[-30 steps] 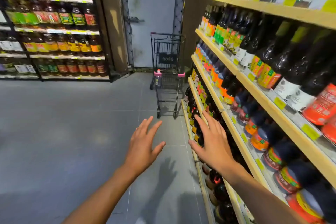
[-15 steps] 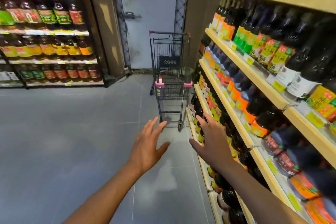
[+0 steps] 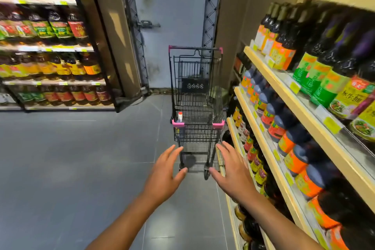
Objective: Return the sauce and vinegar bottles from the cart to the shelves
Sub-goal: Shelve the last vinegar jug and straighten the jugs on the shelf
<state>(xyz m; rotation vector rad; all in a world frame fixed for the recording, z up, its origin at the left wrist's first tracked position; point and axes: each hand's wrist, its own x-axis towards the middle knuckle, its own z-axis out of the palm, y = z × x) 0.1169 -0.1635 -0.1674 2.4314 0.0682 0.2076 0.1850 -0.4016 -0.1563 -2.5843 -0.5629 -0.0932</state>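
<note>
A small black wire cart (image 3: pixel 217 107) with pink corner caps stands in the aisle ahead, close to the wooden shelves (image 3: pixel 284 95) on the right. A bottle with a white cap (image 3: pixel 180 116) stands in the cart's near left corner. My left hand (image 3: pixel 165 176) and my right hand (image 3: pixel 233 172) are stretched out in front of me with fingers spread, both empty, short of the cart's near end. The right-hand shelves hold rows of dark sauce and vinegar bottles (image 3: pixel 316 79) with orange, green and yellow labels.
A black shelving unit (image 3: pixel 101 67) with more bottles fills the left side. A grey metal door (image 3: pixel 172 26) closes the aisle behind the cart. Grey tiled floor (image 3: pixel 81 168) lies open to the left of the cart.
I have walked closer to the cart, which now looks larger and nearer. Both hands stay open and have risen toward the cart's near end.
</note>
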